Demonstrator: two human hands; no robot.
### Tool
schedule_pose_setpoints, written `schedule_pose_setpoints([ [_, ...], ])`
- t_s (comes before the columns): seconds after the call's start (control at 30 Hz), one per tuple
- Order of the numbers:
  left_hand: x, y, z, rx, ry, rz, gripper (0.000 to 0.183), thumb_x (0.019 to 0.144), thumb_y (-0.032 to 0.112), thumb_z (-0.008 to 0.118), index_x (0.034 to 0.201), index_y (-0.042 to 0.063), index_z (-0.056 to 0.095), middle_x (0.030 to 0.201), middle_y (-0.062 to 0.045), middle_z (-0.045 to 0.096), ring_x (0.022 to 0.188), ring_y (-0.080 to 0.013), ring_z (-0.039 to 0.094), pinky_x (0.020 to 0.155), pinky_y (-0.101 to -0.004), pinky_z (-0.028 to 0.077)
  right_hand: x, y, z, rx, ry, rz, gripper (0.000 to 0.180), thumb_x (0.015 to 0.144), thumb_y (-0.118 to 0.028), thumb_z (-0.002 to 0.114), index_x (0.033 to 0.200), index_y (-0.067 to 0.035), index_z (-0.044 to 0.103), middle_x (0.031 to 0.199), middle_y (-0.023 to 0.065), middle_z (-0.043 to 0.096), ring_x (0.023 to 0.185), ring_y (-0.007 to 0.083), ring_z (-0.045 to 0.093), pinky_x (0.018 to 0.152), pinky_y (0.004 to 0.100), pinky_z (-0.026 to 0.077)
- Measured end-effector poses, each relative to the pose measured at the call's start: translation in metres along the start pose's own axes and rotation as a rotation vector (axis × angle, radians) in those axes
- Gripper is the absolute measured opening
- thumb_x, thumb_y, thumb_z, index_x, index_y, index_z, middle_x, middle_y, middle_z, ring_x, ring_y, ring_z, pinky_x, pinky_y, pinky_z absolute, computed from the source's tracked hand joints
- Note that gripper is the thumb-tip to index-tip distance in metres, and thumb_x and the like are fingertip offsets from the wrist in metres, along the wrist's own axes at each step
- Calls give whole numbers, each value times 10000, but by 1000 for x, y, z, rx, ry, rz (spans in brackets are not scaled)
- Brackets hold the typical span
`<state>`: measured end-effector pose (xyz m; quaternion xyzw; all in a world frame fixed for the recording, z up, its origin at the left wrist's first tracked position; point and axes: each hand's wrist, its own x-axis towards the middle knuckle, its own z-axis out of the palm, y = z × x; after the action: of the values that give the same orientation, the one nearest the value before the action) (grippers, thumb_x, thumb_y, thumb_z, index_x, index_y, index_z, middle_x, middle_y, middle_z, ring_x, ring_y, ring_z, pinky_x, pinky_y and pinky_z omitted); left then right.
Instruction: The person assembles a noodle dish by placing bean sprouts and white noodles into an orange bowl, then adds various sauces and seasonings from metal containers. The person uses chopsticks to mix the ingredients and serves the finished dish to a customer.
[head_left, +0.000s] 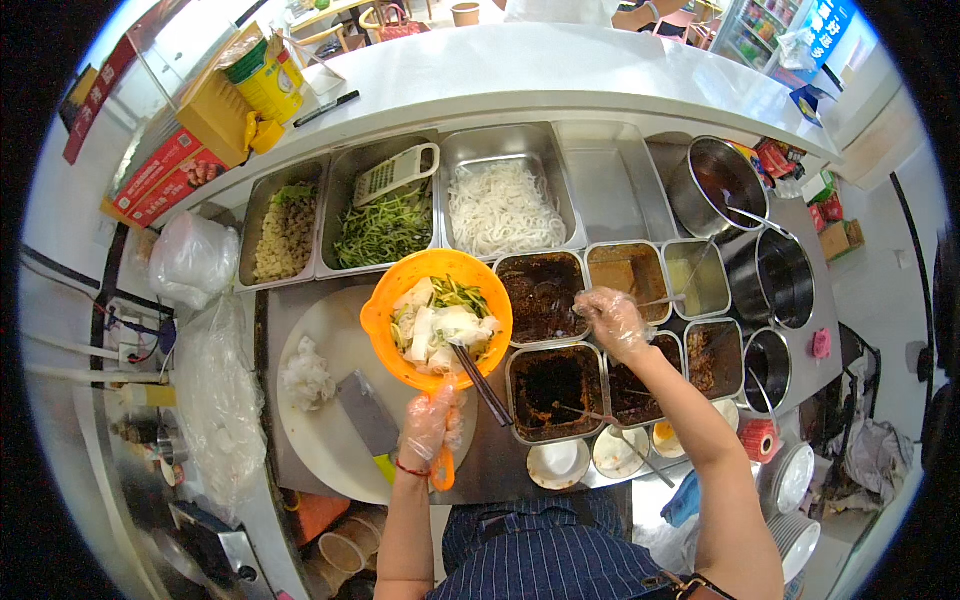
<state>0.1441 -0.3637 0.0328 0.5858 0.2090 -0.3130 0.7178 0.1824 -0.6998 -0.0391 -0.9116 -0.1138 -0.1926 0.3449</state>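
My left hand (431, 424), in a clear plastic glove, grips the handle of an orange plastic bowl (371, 322) above a round white cutting board (296, 442). The bowl holds white slices and shredded cucumber (459, 298); dark chopsticks (484, 386) lean over its rim. My right hand (615, 322), also gloved, is over the inner edges of the sauce containers, beside a brown sauce pan (626, 270) and a chili-dark one (540, 292). Its fingers are curled; whether they hold a utensil is unclear. A cleaver (367, 409) and a white shredded heap (307, 375) lie on the board.
Steel trays of white noodles (506, 210), cucumber shreds (386, 232) with a grater (394, 176), and yellow pieces (281, 240) line the back. Steel pots (720, 180) stand right, with ladles in them. Small bowls (559, 463) sit along the front edge. A white counter (525, 64) runs behind.
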Motion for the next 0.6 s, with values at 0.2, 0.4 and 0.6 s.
schedule_pose_setpoints([
  [0.2,0,2,4,-2,22,-33,332,949,372,575,780,87,556,528,30,442,403,-89,397,376,-246,331,0,5,23,-57,16,-8,138,811,16,601,922,-53,645,892,149,663,833,356,633,750,436,514],
  [0.4,3,-3,-2,-10,-3,-20,328,951,376,568,790,91,546,536,29,443,408,-87,392,379,-249,327,-2,-16,31,69,-37,234,49,818,-38,629,840,-60,667,882,132,678,827,337,643,756,421,514],
  [0.6,1,0,2,-10,-1,-17,317,953,364,568,794,91,548,532,26,443,405,-88,388,380,-250,327,-5,-7,13,-15,59,203,54,831,-41,630,861,-51,673,867,142,680,819,336,650,755,410,516],
])
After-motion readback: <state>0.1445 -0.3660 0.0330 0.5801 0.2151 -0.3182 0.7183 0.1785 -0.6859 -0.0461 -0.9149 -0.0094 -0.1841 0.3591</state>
